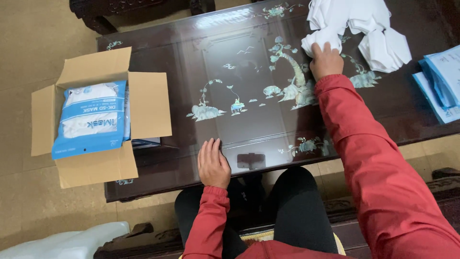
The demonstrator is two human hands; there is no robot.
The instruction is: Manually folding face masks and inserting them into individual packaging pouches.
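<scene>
My right hand [326,60] reaches across a dark lacquered table [158,48] with pearly inlay and its fingers close on a white face mask [322,38] at the edge of a loose pile of white masks [378,29]. My left hand [213,164] lies flat, palm down and fingers together, on the near edge of the table, holding nothing. Both arms are in red sleeves.
An open cardboard box [143,103] stands on the table's left end, holding blue and white mask packets [91,117]. Flat blue and white packets [441,81] lie at the right edge. My knees in black trousers are under the table's near side. Tan floor surrounds the table.
</scene>
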